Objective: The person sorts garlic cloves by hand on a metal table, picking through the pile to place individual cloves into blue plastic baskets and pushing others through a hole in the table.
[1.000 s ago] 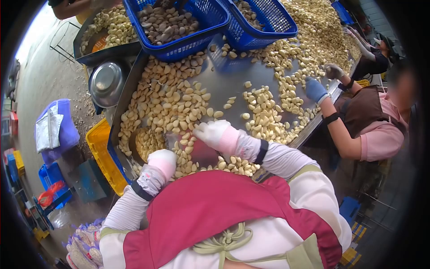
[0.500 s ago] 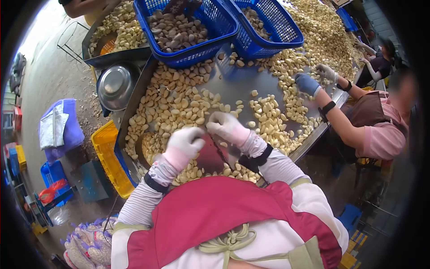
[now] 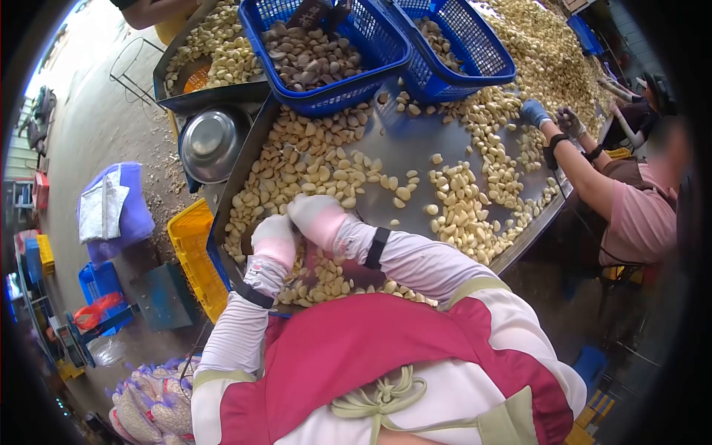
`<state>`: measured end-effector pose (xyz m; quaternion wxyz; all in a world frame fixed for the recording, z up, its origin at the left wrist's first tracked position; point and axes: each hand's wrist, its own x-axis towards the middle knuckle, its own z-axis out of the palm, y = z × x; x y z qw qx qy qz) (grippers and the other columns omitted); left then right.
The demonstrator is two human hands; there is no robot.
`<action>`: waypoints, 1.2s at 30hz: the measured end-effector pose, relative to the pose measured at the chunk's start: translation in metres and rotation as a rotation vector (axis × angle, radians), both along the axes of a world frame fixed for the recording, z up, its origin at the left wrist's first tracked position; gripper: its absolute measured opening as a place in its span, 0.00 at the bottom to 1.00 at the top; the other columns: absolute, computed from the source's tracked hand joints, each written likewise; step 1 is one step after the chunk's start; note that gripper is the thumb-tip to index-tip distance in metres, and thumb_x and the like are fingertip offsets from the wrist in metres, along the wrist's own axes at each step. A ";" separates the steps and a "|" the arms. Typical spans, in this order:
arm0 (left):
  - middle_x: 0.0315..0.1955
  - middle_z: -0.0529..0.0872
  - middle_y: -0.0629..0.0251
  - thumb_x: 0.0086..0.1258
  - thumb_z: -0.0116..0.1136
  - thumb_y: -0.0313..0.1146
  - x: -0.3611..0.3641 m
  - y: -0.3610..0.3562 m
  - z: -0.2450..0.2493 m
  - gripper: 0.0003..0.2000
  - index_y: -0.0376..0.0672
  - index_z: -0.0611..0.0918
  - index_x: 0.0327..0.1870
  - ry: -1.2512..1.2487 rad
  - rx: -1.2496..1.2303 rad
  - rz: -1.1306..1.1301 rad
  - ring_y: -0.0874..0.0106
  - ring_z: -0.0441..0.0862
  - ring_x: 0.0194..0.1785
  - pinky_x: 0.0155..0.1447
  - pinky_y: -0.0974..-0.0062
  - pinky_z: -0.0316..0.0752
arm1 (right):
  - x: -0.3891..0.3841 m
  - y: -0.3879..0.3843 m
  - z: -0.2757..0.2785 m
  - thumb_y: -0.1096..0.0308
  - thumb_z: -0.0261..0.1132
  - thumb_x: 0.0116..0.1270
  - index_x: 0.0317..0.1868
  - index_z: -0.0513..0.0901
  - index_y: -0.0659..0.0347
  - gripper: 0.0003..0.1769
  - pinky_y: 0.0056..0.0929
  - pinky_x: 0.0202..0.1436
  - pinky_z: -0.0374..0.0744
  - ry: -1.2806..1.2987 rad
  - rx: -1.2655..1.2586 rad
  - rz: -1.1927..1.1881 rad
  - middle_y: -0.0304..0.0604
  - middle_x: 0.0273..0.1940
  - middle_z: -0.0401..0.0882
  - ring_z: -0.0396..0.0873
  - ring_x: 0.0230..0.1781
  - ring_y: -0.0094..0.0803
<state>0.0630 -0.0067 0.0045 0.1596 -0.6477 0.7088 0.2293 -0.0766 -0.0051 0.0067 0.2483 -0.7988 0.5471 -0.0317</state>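
Observed: the person's left hand (image 3: 274, 241) and right hand (image 3: 315, 215), both in white-and-pink gloves, are pressed together side by side at the near left corner of the steel table (image 3: 404, 144). Both lie on the heap of peeled garlic cloves (image 3: 311, 167) there. The fingers curl downward into the cloves. Whether either hand grips a clove cannot be told, as the gloves hide the fingertips.

The garlic cloves cover the left half of the table, from its near edge up to its far side. A smaller patch of cloves (image 3: 463, 204) lies toward the table's right edge, with bare metal between the two.

At the far side of the table stands a blue basket (image 3: 334, 93) holding darker, unpeeled pieces. A second blue basket (image 3: 475, 74) stands just beside it.

Off the table's left edge sit a steel bowl (image 3: 211, 144) and, lower, a yellow crate (image 3: 189, 252).

At the table's right edge a co-worker's blue-gloved hand (image 3: 534, 113) rests among the cloves, well apart from the person's hands.
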 end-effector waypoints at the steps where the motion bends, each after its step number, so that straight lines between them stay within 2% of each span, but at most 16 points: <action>1: 0.38 0.89 0.48 0.64 0.65 0.41 0.002 0.002 0.009 0.14 0.39 0.88 0.40 0.086 -0.036 -0.057 0.54 0.87 0.43 0.49 0.59 0.81 | -0.011 0.001 0.004 0.67 0.63 0.65 0.43 0.88 0.60 0.11 0.41 0.44 0.85 0.006 0.003 0.007 0.55 0.43 0.86 0.88 0.43 0.47; 3: 0.36 0.90 0.50 0.64 0.66 0.40 0.003 0.008 0.021 0.14 0.37 0.88 0.40 0.178 -0.073 -0.106 0.58 0.89 0.41 0.48 0.63 0.82 | -0.038 0.001 0.010 0.65 0.63 0.65 0.40 0.87 0.63 0.11 0.38 0.43 0.84 -0.312 0.146 -0.109 0.54 0.37 0.87 0.88 0.41 0.42; 6: 0.34 0.89 0.62 0.63 0.72 0.34 -0.005 0.010 0.045 0.14 0.33 0.88 0.44 0.997 0.212 0.291 0.80 0.84 0.38 0.45 0.79 0.80 | -0.072 0.011 0.034 0.61 0.63 0.69 0.43 0.83 0.62 0.13 0.26 0.27 0.78 -1.000 0.821 -0.538 0.41 0.31 0.83 0.84 0.34 0.28; 8: 0.35 0.89 0.58 0.61 0.71 0.32 -0.003 -0.011 0.032 0.12 0.37 0.88 0.44 0.939 -0.047 0.266 0.70 0.86 0.39 0.47 0.74 0.81 | -0.071 0.022 0.019 0.60 0.63 0.71 0.50 0.79 0.57 0.13 0.17 0.21 0.71 -1.468 1.159 -0.808 0.38 0.33 0.81 0.81 0.31 0.23; 10: 0.37 0.89 0.57 0.61 0.70 0.31 0.002 -0.034 0.020 0.11 0.38 0.88 0.44 0.774 -0.259 0.142 0.65 0.88 0.41 0.48 0.71 0.81 | -0.066 0.025 0.011 0.59 0.63 0.71 0.50 0.79 0.57 0.13 0.17 0.21 0.70 -1.491 1.152 -0.785 0.37 0.34 0.81 0.80 0.29 0.21; 12: 0.43 0.87 0.59 0.63 0.70 0.37 -0.001 -0.042 0.012 0.13 0.43 0.87 0.46 0.047 -0.319 -0.194 0.60 0.87 0.49 0.49 0.65 0.82 | -0.061 0.026 0.013 0.58 0.62 0.72 0.49 0.80 0.57 0.13 0.17 0.20 0.69 -1.443 1.065 -0.769 0.37 0.36 0.82 0.78 0.27 0.20; 15: 0.49 0.84 0.55 0.63 0.64 0.37 -0.009 -0.043 0.020 0.11 0.39 0.85 0.40 -0.041 -0.165 -0.087 0.53 0.84 0.52 0.53 0.58 0.81 | -0.057 0.028 0.025 0.57 0.58 0.75 0.48 0.80 0.59 0.15 0.17 0.23 0.71 -1.286 0.940 -0.786 0.32 0.33 0.76 0.74 0.24 0.17; 17: 0.45 0.87 0.57 0.60 0.69 0.38 -0.005 -0.042 0.026 0.15 0.38 0.86 0.44 -0.018 -0.214 -0.093 0.59 0.87 0.48 0.52 0.64 0.81 | -0.057 0.032 0.018 0.56 0.58 0.75 0.49 0.80 0.59 0.16 0.19 0.22 0.74 -1.247 0.869 -0.810 0.35 0.34 0.78 0.76 0.26 0.19; 19: 0.43 0.89 0.55 0.59 0.74 0.44 -0.011 -0.037 0.039 0.22 0.38 0.87 0.48 0.698 0.221 0.099 0.66 0.87 0.46 0.53 0.70 0.80 | -0.056 0.036 0.025 0.53 0.61 0.72 0.51 0.79 0.58 0.18 0.18 0.19 0.72 -1.307 0.704 -1.038 0.35 0.35 0.79 0.78 0.24 0.22; 21: 0.38 0.90 0.56 0.61 0.72 0.43 -0.020 -0.038 0.046 0.18 0.37 0.88 0.44 0.938 0.077 0.169 0.66 0.87 0.43 0.52 0.71 0.80 | -0.071 0.027 0.037 0.53 0.57 0.75 0.52 0.79 0.58 0.18 0.21 0.19 0.75 -1.361 0.874 -1.117 0.37 0.38 0.80 0.78 0.22 0.24; 23: 0.40 0.90 0.55 0.63 0.69 0.44 -0.003 -0.068 0.010 0.16 0.40 0.89 0.42 0.536 -0.292 0.156 0.58 0.88 0.45 0.53 0.65 0.80 | -0.099 0.006 0.051 0.53 0.52 0.78 0.53 0.79 0.59 0.20 0.24 0.23 0.80 -1.590 0.931 -0.996 0.44 0.42 0.81 0.80 0.27 0.29; 25: 0.40 0.90 0.55 0.65 0.66 0.44 -0.002 -0.082 0.002 0.14 0.43 0.90 0.41 0.307 -0.370 0.076 0.53 0.87 0.48 0.54 0.60 0.81 | -0.153 -0.024 0.080 0.52 0.49 0.79 0.54 0.78 0.61 0.22 0.27 0.31 0.83 -1.869 0.566 -0.518 0.49 0.46 0.82 0.82 0.34 0.31; 27: 0.40 0.90 0.54 0.66 0.63 0.40 -0.010 -0.087 0.007 0.11 0.45 0.90 0.41 0.043 -0.270 0.020 0.54 0.87 0.48 0.53 0.59 0.82 | -0.158 -0.044 0.173 0.51 0.49 0.79 0.55 0.78 0.63 0.23 0.26 0.36 0.81 -2.257 0.318 -0.979 0.51 0.46 0.84 0.81 0.38 0.30; 31: 0.41 0.90 0.50 0.65 0.62 0.36 -0.023 -0.098 0.018 0.10 0.45 0.90 0.41 -0.049 -0.152 0.011 0.50 0.87 0.49 0.52 0.58 0.83 | -0.173 -0.059 0.176 0.55 0.52 0.78 0.56 0.77 0.64 0.21 0.27 0.42 0.82 -2.335 0.089 -0.957 0.49 0.46 0.85 0.82 0.39 0.30; 33: 0.41 0.90 0.50 0.64 0.62 0.36 -0.026 -0.096 0.023 0.10 0.44 0.90 0.40 0.008 -0.162 0.029 0.51 0.88 0.48 0.51 0.59 0.83 | -0.156 -0.043 0.122 0.58 0.57 0.75 0.59 0.76 0.66 0.21 0.28 0.43 0.83 -1.685 0.192 -0.896 0.48 0.46 0.84 0.82 0.40 0.31; 36: 0.38 0.90 0.50 0.60 0.63 0.37 -0.022 -0.090 0.025 0.12 0.39 0.90 0.39 0.344 -0.165 0.058 0.56 0.89 0.44 0.51 0.64 0.81 | -0.102 -0.005 0.073 0.59 0.60 0.71 0.59 0.76 0.65 0.22 0.26 0.34 0.81 -1.301 0.584 -0.909 0.45 0.44 0.84 0.81 0.33 0.28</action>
